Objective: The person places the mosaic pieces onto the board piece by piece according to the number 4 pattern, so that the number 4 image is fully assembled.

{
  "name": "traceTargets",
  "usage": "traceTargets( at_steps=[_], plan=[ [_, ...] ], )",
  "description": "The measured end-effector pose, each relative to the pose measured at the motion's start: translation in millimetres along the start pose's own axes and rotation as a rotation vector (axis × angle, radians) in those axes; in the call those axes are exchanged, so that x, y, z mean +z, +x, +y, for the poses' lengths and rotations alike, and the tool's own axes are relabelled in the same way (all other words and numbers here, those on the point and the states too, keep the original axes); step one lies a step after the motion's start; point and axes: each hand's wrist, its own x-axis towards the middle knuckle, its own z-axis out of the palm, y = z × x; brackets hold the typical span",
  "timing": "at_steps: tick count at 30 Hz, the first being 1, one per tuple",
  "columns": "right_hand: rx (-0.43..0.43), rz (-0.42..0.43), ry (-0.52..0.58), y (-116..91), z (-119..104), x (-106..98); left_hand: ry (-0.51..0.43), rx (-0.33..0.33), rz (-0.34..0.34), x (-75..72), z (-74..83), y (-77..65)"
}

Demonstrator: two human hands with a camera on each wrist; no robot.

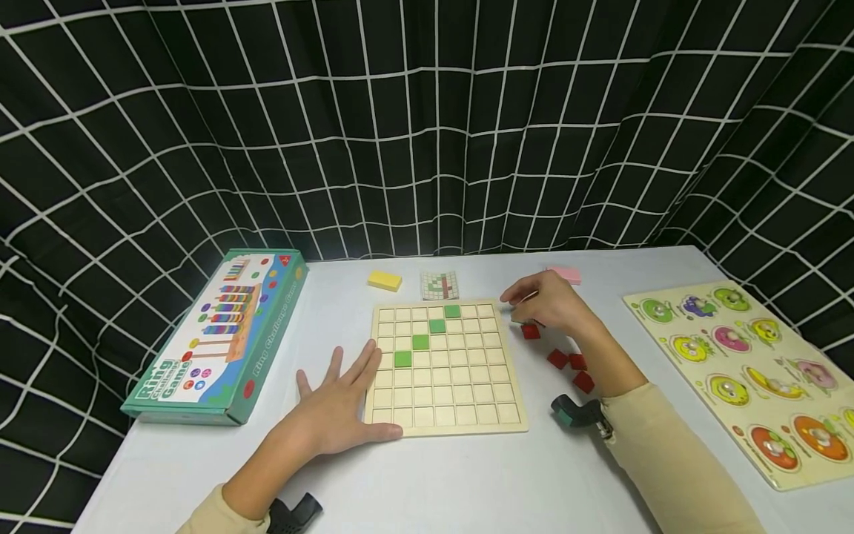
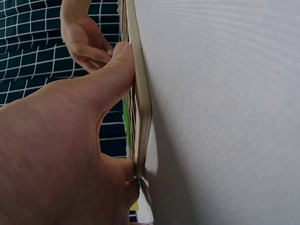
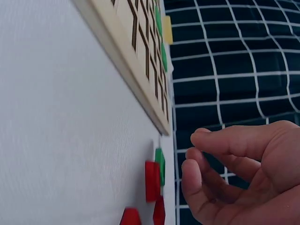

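Note:
A wooden grid board (image 1: 467, 415) lies on the table, with several green tiles (image 1: 420, 342) set diagonally in its squares. At its left edge rests my left hand (image 1: 333, 415), fingers spread and thumb at the near corner; the left wrist view shows the thumb (image 2: 123, 58) touching the board's rim. Beyond the board's far right corner, my right hand (image 1: 550, 300) hovers with fingers bent and apart, nothing visible between them. Beneath it, a loose green tile (image 3: 160, 166) lies against a red tile (image 3: 152, 182). Several red tiles (image 1: 557, 359) are scattered right of the board.
Behind the board are a small pattern card (image 1: 439, 285) and a yellow block (image 1: 384, 280). A pink piece (image 1: 565, 275) sits behind my right hand. A ring game box (image 1: 220, 341) stands left; a fruit puzzle board (image 1: 740, 378) lies right. Gridded black curtain (image 1: 427, 133) surrounds the table.

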Motion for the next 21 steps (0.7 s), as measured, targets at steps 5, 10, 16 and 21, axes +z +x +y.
traceTargets(
  at_steps=[5, 10, 16, 21],
  plan=[
    [0.009, 0.005, 0.036, 2, 9, -5, 0.002, -0.002, -0.005, -0.5, -0.8, 0.5],
    [0.034, 0.014, 0.050, 5, 15, -5, -0.008, -0.003, -0.009, 0.1, -1.7, 1.1],
    [0.067, 0.016, 0.040, 7, 18, -3, -0.012, -0.004, -0.005, 0.4, -1.1, 0.3],
    [0.084, 0.023, -0.008, 7, 18, -1, -0.011, 0.001, -0.001, 0.4, -1.2, 0.2]
  ],
)
